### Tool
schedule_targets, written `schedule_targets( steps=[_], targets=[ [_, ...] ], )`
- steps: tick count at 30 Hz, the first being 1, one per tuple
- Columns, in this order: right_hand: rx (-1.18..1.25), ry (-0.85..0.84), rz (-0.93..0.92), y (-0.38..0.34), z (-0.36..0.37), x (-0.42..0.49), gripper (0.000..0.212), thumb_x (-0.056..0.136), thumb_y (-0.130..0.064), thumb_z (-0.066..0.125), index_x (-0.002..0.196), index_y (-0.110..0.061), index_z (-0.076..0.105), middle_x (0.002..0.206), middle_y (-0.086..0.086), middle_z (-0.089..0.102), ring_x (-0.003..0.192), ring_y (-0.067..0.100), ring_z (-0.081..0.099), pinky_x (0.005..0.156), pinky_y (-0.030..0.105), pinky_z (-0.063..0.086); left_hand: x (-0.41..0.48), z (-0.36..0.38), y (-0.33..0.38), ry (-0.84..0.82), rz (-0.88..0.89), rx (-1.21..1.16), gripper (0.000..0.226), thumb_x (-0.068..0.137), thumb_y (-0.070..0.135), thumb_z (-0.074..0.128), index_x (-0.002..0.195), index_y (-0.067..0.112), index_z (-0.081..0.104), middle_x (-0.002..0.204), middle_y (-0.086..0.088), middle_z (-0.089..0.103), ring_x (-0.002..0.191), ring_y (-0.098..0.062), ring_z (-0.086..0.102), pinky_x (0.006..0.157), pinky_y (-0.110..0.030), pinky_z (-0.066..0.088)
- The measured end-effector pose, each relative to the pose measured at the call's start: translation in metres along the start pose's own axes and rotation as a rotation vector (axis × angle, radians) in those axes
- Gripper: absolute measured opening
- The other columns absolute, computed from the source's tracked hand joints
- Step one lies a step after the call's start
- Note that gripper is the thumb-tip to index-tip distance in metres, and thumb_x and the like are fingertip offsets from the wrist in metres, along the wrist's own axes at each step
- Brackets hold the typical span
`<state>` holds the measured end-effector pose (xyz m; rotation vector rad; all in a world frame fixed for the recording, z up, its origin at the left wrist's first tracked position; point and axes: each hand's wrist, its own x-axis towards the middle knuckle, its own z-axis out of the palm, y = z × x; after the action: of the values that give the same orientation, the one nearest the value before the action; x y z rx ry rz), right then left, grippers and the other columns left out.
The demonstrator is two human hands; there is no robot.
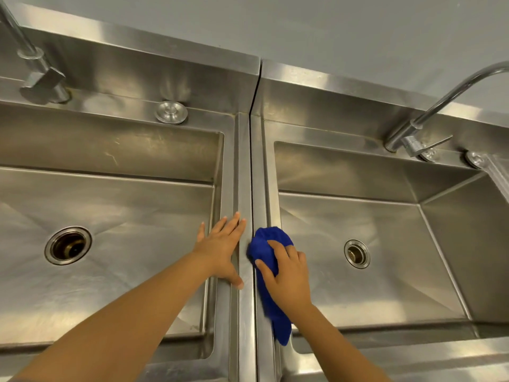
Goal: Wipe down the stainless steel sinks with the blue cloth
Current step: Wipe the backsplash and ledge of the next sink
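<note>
Behind blue cloth [264, 244], left faucet [41, 84], round cap [171, 112], right faucet [411, 137].

I can read no writing anywhere in front of me. The steel of the left sink [110, 150] and the right sink [344, 172] bears no brand or number that I can make out, the blue cloth [264, 244] shows no label, and neither the left tap [41, 84] nor the right tap [413, 139] carries a readable mark.
</note>
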<state>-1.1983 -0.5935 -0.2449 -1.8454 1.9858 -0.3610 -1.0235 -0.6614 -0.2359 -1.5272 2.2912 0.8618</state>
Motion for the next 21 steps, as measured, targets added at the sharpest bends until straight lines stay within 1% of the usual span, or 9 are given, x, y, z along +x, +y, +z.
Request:
schedule_targets(
  steps=[3,6,8,10,14,15,16,18,21],
  targets=[
    [0.092,0.051,-0.046,-0.004,-0.015,0.013,0.045,0.095,-0.041,0.053,0.136,-0.026,0.045,0.124,-0.003,0.052,0.11,0.01,0.043,0.093,0.023,0.039,-0.001,-0.001,0.0,-0.001,0.005,-0.004,0.134,0.064,0.06,0.077,0.15,0.027,-0.02,0.156,0.004,-0.029,0.146,-0.022,-0.021,0.113,-0.056,-0.01],
    [0.239,0.16,-0.035,-0.01,-0.028,0.024,0.053,0.094,-0.04,0.055,0.142,-0.027,0.038,0.129,-0.006,0.051,0.11,0.003,0.043,0.088,0.012,0.034,-0.002,-0.003,-0.001,-0.003,0.007,-0.005,0.134,0.064,0.061,0.077,0.15,0.027,-0.02,0.156,0.005,-0.029,0.146,-0.022,-0.02,0.113,-0.056,-0.01],
    [0.256,0.142,-0.019,-0.009,-0.021,0.022,0.067,0.091,-0.051,0.054,0.148,-0.029,0.026,0.141,-0.008,0.045,0.12,0.005,0.042,0.098,0.021,0.037,-0.003,-0.004,-0.001,-0.006,0.013,-0.009,0.134,0.064,0.062,0.077,0.15,0.027,-0.02,0.156,0.005,-0.03,0.146,-0.022,-0.02,0.113,-0.056,-0.01],
    [0.139,0.04,-0.019,-0.005,-0.003,0.008,0.075,0.086,-0.065,0.044,0.15,-0.035,0.018,0.148,-0.005,0.038,0.134,0.018,0.036,0.108,0.041,0.035,-0.004,-0.004,-0.001,-0.009,0.013,-0.018,0.135,0.063,0.062,0.077,0.149,0.027,-0.021,0.156,0.005,-0.03,0.146,-0.022,-0.02,0.113,-0.056,-0.01],
    [0.007,0.095,-0.067,0.001,0.013,-0.011,0.062,0.087,-0.062,0.039,0.141,-0.031,0.041,0.123,-0.001,0.056,0.118,0.024,0.046,0.1,0.05,0.042,-0.003,-0.004,0.002,-0.029,-0.005,-0.005,0.136,0.064,0.06,0.078,0.149,0.027,-0.024,0.155,0.004,-0.031,0.145,-0.021,-0.022,0.113,-0.056,-0.01],
    [-0.021,0.093,-0.065,0.001,0.009,-0.009,0.063,0.087,-0.063,0.036,0.14,-0.03,0.043,0.121,-0.001,0.057,0.119,0.025,0.047,0.103,0.052,0.039,-0.002,-0.005,0.003,-0.041,-0.008,-0.002,0.136,0.065,0.06,0.078,0.149,0.026,-0.024,0.155,0.004,-0.033,0.145,-0.022,-0.023,0.113,-0.056,-0.01],
    [-0.055,0.055,-0.053,0.0,0.004,-0.005,0.068,0.085,-0.067,0.03,0.142,-0.031,0.041,0.125,-0.001,0.056,0.127,0.028,0.043,0.109,0.053,0.032,-0.002,-0.005,0.003,-0.051,-0.01,-0.002,0.136,0.065,0.059,0.078,0.149,0.026,-0.025,0.154,0.004,-0.034,0.144,-0.022,-0.024,0.113,-0.056,-0.01],
    [-0.116,-0.052,-0.026,0.0,-0.002,0.008,0.079,0.08,-0.072,0.017,0.149,-0.036,0.026,0.142,-0.001,0.044,0.144,0.031,0.02,0.117,0.05,0.012,-0.001,-0.006,0.003,-0.062,-0.01,-0.007,0.137,0.065,0.058,0.078,0.148,0.025,-0.026,0.154,0.003,-0.035,0.144,-0.023,-0.024,0.114,-0.056,-0.009],
    [-0.159,-0.095,-0.036,-0.001,0.01,0.029,0.081,0.079,-0.074,0.011,0.151,-0.041,-0.005,0.16,0.002,0.015,0.148,0.034,-0.003,0.119,0.048,0.003,-0.002,-0.006,0.005,-0.066,-0.023,-0.002,0.139,0.064,0.058,0.079,0.148,0.024,-0.026,0.154,0.003,-0.034,0.145,-0.022,-0.024,0.114,-0.057,-0.008]
  ],
)
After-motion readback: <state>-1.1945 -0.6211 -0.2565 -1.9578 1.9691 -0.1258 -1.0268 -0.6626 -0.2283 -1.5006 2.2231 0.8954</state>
